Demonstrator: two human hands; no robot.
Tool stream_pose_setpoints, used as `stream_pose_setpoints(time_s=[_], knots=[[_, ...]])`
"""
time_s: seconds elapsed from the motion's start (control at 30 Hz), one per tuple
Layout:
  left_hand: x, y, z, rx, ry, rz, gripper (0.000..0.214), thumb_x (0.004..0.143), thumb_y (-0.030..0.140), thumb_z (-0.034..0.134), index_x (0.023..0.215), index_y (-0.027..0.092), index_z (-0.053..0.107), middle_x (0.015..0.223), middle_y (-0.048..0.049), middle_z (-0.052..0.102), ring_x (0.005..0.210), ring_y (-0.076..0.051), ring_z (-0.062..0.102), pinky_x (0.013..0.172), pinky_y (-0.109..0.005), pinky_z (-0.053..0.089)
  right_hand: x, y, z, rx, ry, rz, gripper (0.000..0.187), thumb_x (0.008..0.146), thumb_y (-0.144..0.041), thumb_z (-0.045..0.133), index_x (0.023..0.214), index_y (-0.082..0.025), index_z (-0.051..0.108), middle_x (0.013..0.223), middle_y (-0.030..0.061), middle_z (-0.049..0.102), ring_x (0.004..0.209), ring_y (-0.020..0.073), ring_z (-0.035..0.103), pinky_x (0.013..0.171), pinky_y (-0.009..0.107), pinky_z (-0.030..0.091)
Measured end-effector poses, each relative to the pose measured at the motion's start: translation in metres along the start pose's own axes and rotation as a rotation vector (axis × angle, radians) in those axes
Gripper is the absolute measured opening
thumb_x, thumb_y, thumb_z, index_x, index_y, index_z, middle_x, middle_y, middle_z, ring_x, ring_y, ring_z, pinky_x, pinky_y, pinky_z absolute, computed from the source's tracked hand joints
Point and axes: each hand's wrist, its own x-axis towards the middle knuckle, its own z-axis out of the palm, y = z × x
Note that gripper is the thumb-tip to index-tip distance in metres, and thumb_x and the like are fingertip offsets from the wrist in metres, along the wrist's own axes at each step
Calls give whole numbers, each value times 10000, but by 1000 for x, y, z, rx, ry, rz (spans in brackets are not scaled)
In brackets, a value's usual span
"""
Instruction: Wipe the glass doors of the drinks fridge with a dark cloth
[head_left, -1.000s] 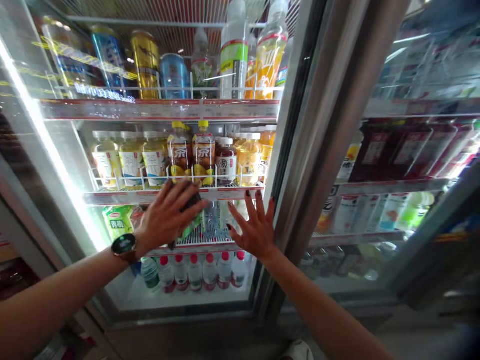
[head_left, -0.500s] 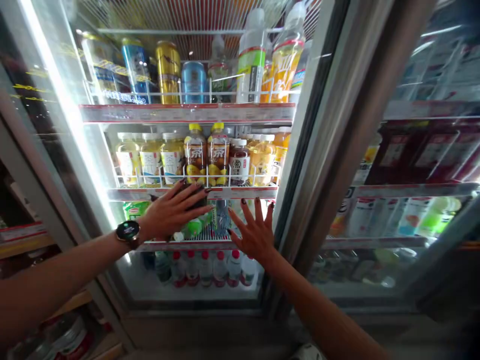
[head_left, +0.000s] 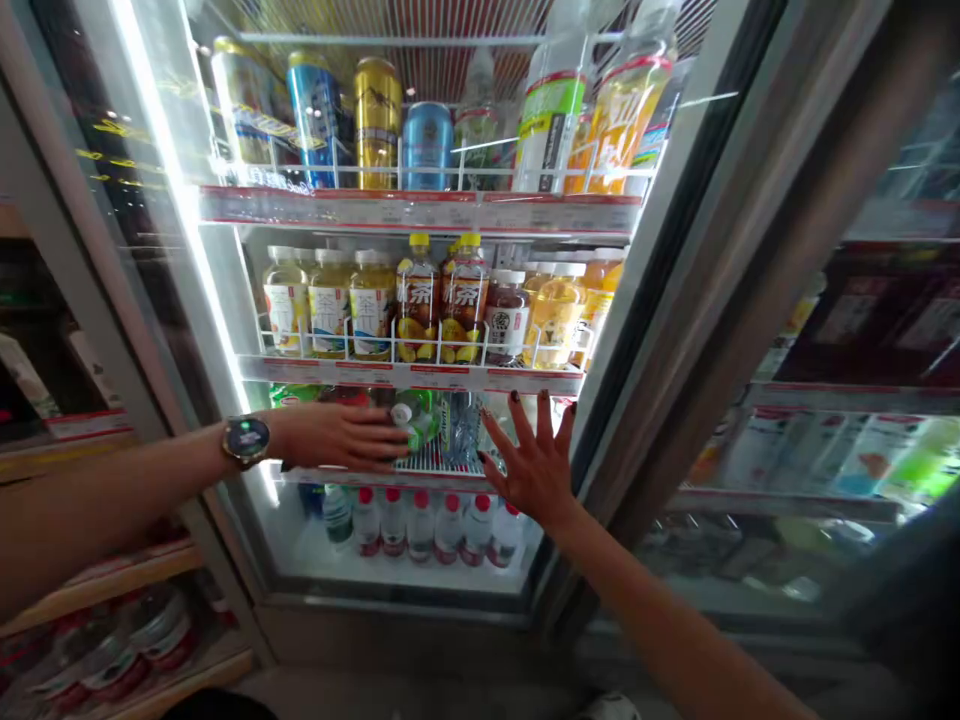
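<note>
My left hand (head_left: pixel 341 436), with a watch (head_left: pixel 246 439) on the wrist, stretches flat with its fingers pointing right. It is in front of the third shelf of a lit drinks cooler, beside a green bottle (head_left: pixel 421 418) lying on its side with its cap toward me. My right hand (head_left: pixel 536 465) has its fingers spread, in front of the right end of that shelf, near some clear bottles (head_left: pixel 463 425). Neither hand holds anything. Whether they touch the glass or the shelf, I cannot tell. Tea bottles with yellow caps (head_left: pixel 463 300) stand on the shelf above.
Cans (head_left: pixel 377 120) and large bottles (head_left: pixel 551 120) fill the top shelf. Red-capped water bottles (head_left: pixel 421 525) line the bottom. A metal door frame (head_left: pixel 697 270) rises on the right, with another cooler section behind glass. Wooden shelves (head_left: pixel 180 575) with bottles stand at the left.
My left hand has turned from angled upward to nearly level and dropped slightly, uncovering the green bottle's cap. My right hand stays spread. The view has shifted, so the cooler sits further right.
</note>
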Motion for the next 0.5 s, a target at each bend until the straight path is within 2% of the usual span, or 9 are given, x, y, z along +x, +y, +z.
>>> stream_pose_setpoints(time_s=[0.03, 0.1, 0.17, 0.2, 0.3, 0.37, 0.43, 0.47, 0.5], knots=[[-4, -9, -9, 67, 53, -109, 677, 938, 133, 517, 1533, 449, 450, 1635, 83, 435, 1562, -141, 339, 1336, -395, 245, 0, 0, 1, -8, 9, 1, 838, 981, -433, 593, 1678, -288, 151, 1768, 70, 29, 1628, 409, 15, 1275, 730, 120], [-6, -15, -15, 242, 252, -377, 689, 959, 213, 563, 1584, 426, 368, 1657, 31, 411, 1596, -209, 269, 1342, -503, 188, -1, 0, 4, -21, 32, 5, 825, 982, -437, 585, 1676, -295, 162, 1768, 62, 42, 1629, 402, 38, 1282, 714, 124], [-3, -4, -3, 381, 431, -530, 666, 963, 293, 593, 1587, 379, 379, 1651, -15, 424, 1615, -253, 213, 1333, -546, 178, -2, 0, 7, -26, 53, 15, 801, 981, -438, 582, 1671, -306, 196, 1768, 53, 77, 1628, 401, 70, 1285, 704, 133], [-1, 7, 9, 419, 463, -546, 655, 956, 314, 606, 1577, 361, 404, 1642, -24, 436, 1616, -263, 209, 1331, -546, 181, -2, 0, 7, -25, 56, 15, 792, 981, -441, 579, 1669, -305, 210, 1768, 53, 85, 1627, 402, 77, 1287, 701, 131], [4, 43, 49, 457, 371, -430, 616, 919, 266, 619, 1519, 338, 501, 1615, -2, 476, 1589, -250, 290, 1335, -508, 202, -2, 0, 7, -29, 47, 8, 801, 980, -455, 580, 1670, -291, 207, 1768, 64, 74, 1628, 405, 60, 1286, 704, 115], [-2, 60, 67, 428, 269, -230, 577, 897, 210, 593, 1459, 345, 573, 1601, 39, 493, 1563, -209, 343, 1328, -438, 258, -1, 0, 5, -36, 40, 0, 822, 981, -449, 582, 1675, -285, 174, 1767, 72, 53, 1629, 403, 43, 1279, 715, 121], [-17, 62, 69, 341, 166, 10, 556, 884, 187, 559, 1402, 379, 621, 1582, 84, 511, 1548, -149, 367, 1295, -346, 334, 0, 0, 2, -36, 33, -4, 833, 982, -439, 583, 1677, -284, 152, 1765, 72, 40, 1630, 400, 39, 1275, 719, 131], [-27, 57, 63, 290, 127, 83, 560, 878, 184, 550, 1389, 398, 627, 1574, 100, 518, 1544, -125, 369, 1281, -312, 354, 0, -1, 2, -35, 30, -4, 833, 984, -438, 581, 1678, -284, 147, 1765, 70, 36, 1630, 397, 39, 1276, 716, 133], [-39, 48, 53, 254, 101, 92, 577, 873, 178, 543, 1395, 412, 618, 1570, 107, 521, 1545, -111, 364, 1282, -298, 349, 1, -1, 1, -32, 28, -5, 830, 985, -440, 579, 1677, -284, 148, 1765, 69, 34, 1631, 395, 40, 1277, 712, 134]])
